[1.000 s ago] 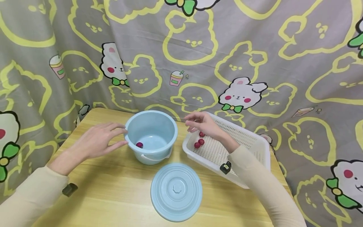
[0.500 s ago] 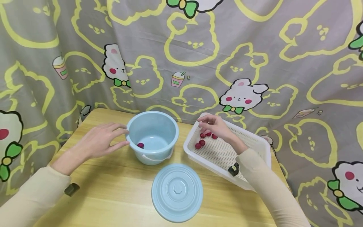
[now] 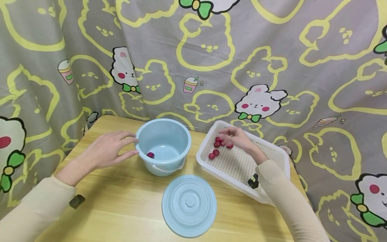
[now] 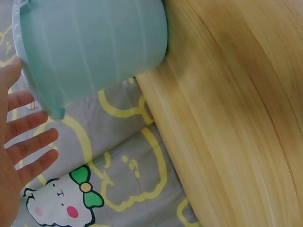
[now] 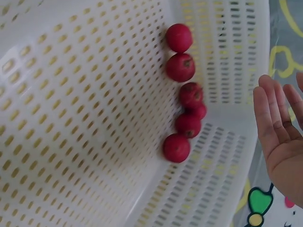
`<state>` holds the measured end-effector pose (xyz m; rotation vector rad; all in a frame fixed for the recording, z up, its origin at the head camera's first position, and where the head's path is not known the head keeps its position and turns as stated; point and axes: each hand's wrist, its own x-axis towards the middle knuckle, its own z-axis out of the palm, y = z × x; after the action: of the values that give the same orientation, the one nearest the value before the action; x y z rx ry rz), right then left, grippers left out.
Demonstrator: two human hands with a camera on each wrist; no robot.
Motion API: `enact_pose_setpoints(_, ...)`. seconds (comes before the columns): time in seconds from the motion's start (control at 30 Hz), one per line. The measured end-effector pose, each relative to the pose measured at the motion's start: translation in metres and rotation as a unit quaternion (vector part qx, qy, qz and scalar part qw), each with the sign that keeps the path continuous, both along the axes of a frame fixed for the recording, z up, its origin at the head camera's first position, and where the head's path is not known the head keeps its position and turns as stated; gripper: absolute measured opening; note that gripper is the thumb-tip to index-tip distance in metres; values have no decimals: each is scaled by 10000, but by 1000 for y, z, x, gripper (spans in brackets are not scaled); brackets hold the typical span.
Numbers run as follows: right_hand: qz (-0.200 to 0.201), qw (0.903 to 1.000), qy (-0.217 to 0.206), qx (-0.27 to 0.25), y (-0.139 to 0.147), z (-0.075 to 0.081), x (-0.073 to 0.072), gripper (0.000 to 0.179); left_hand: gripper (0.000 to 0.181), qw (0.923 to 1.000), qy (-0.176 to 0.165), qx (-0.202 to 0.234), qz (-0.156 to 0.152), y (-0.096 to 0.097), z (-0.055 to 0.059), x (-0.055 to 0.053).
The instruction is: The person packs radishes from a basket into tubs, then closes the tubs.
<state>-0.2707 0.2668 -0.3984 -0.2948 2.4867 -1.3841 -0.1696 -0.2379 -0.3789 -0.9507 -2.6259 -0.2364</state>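
My left hand [image 3: 110,149] touches the left rim of a light blue bucket [image 3: 163,164], its fingers loosely extended; the left wrist view shows the fingers [image 4: 33,144] spread beside the rim. One dark red round fruit [image 3: 150,155] lies on the bucket's floor. Over the far left corner of a white perforated basket [image 3: 239,168] hovers my right hand [image 3: 239,139], relaxed, holding nothing that I can see. Several small red round fruits [image 5: 191,94] lie below it in that corner, some touching one another. In the head view the hand partly covers them.
A light blue round lid [image 3: 189,205] lies on the wooden table [image 3: 121,201] in front of the bucket. Behind the table hangs a grey patterned curtain [image 3: 208,80]. The bucket's white handle [image 3: 166,170] hangs down at its front.
My right hand has moved right, from the basket's left edge to over the fruits in its far corner. The left hand stays at the bucket's rim. The head view has shifted slightly.
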Motion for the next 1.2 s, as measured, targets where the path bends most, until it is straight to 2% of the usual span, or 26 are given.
enact_pose_setpoints(0.6, -334, 9981, -232, 471, 32, -23, -4, 42, 40, 10000, -76, 9, 46, 1, 0, 0)
enact_pose_setpoints(0.9, -519, 9968, -345, 502, 44, -36, -6, 39, 40, 9999, -89, -1, 59, 1, 0, 0)
enact_pose_setpoints(1.2, -684, 9925, -589, 821, 53, -45, -9, 41, 39, 9999, -70, -12, 90, 0, -1, -1)
